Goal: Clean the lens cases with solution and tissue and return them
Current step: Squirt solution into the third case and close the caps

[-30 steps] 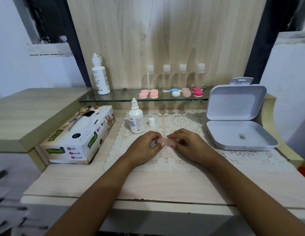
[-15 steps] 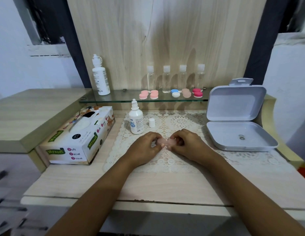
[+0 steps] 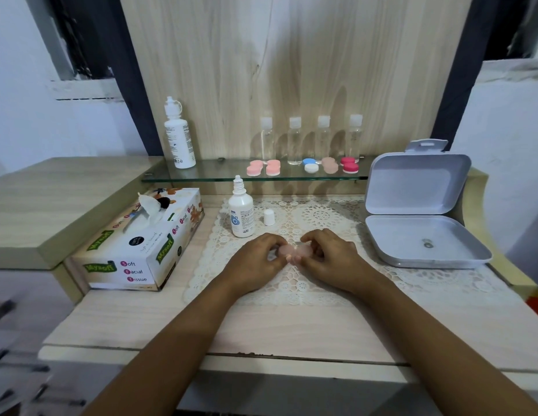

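tissue box (image 3: 135, 244): far left on the table, one sheet standing out of the slot, well apart from both hands.
solution bottle (image 3: 240, 211): upright at the back-left of the lace mat (image 3: 321, 217), uncapped, with its white cap (image 3: 269, 217) standing just beside it.
risk, bottle: it stands close behind the left wrist, so a careless lift could tip it and spill solution.
left hand (image 3: 252, 262): fingers curled, pinching the left end of the pink lens case.
pink lens case (image 3: 294, 252): held between both hands, low over the mat; i cannot tell whether its lids are on.
right hand (image 3: 330, 256): fingers curled round the case's right end.
risk, case: it is small and probably slick when wet, so uneven twisting could pop it free or drop a lid.
other lens cases (image 3: 310, 168): in a row on the glass shelf (image 3: 219, 172), behind the mat.
grey box (image 3: 421, 223): open, on the right.
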{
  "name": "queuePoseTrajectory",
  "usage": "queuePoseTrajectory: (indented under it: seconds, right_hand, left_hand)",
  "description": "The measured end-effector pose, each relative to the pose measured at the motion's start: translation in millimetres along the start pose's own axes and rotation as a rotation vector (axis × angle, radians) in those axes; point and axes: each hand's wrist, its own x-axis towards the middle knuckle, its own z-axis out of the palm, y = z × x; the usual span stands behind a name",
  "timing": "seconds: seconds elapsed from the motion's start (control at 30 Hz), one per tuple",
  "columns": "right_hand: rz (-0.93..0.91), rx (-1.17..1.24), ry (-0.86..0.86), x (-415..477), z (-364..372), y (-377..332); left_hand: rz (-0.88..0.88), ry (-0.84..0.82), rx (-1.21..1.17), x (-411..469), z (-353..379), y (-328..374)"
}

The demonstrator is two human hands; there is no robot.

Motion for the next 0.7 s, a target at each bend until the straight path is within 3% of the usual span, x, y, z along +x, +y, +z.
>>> queuePoseTrajectory:
  seconds: [0.7]
  right_hand:
    - [0.020, 0.049, -0.005, -0.5, -4.6, 2.2]
  left_hand:
    - [-0.007, -0.019, 0.055, -1.4, 3.7, -1.7]
